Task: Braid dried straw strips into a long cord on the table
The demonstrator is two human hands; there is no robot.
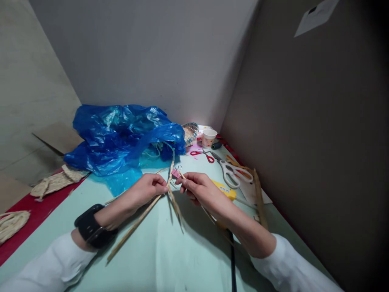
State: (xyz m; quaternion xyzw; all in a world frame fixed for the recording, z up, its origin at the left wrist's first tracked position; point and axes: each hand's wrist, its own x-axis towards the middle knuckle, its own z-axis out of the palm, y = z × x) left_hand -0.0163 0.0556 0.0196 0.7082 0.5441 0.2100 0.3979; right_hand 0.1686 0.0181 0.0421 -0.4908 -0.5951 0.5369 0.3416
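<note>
My left hand (152, 187) pinches a narrow straw braid (170, 175) at the point where its loose strands spread apart. From there several long dry strands (133, 233) fan down toward me over the pale green table cover. My right hand (196, 187), a little to the right, has thumb and fingers closed on a single straw strand (181, 174), whose tail appears to run down under my forearm. A pink binder clip (176, 173) sits at the braid just beyond my fingertips. Above it the braid leads up to a crumpled blue plastic bag (130, 134).
Behind stand a woven basket (190, 133) and a paper cup (209, 138). Red-handled scissors (204, 155), white-handled scissors (232, 172) and a yellow glue gun (225, 190) with a black cord lie right. Coiled braids (57, 182) rest at the left edge; walls close in behind and right.
</note>
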